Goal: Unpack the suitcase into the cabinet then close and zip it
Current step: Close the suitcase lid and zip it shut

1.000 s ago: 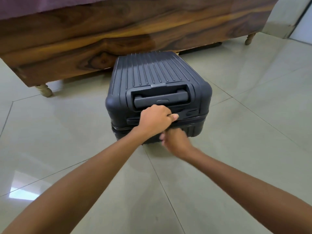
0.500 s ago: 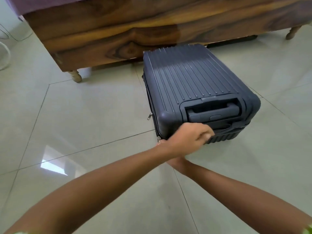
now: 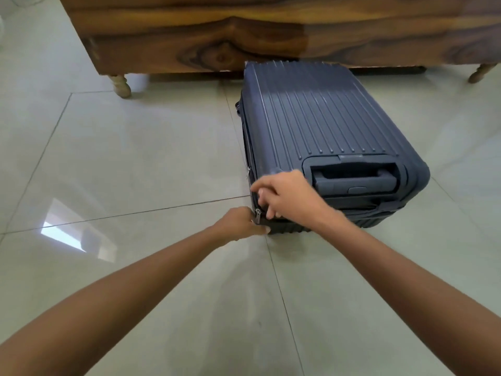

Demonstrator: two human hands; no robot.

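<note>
1. Grey-blue ribbed hard-shell suitcase (image 3: 320,118) lies flat on the tiled floor (image 3: 135,158), lid closed, its far end just beside the wooden bed frame (image 3: 217,31).
2. Recessed pull handle (image 3: 352,176) sits retracted in its well at the near end of the case.
3. Left hand (image 3: 238,223) is at the near left corner of the case, low down, touching the shell. Its fingers are curled at the corner beside the zip pull (image 3: 257,215); whether they actually pinch the pull cannot be told from this angle.
4. Right hand (image 3: 284,196) rests over the same corner from above, fingers bent downward and pressing on the edge of the lid just beside the zip line. It grasps nothing that can be made out.
5. Zip pull hangs at the corner seam, between the two hands.
6. Second metal pull (image 3: 248,172) is visible further along the left side seam, hanging free, apart from both hands.
7. Bed frame is dark, strongly figured timber on turned legs; one leg (image 3: 120,85) stands left of the case, another (image 3: 479,73) at far right.
8. Floor tiles are pale and glossy, with a bright window reflection (image 3: 65,232) at left, well apart from the case.
9. Both forearms are bare and extend from the lower edge of the view toward the corner.
</note>
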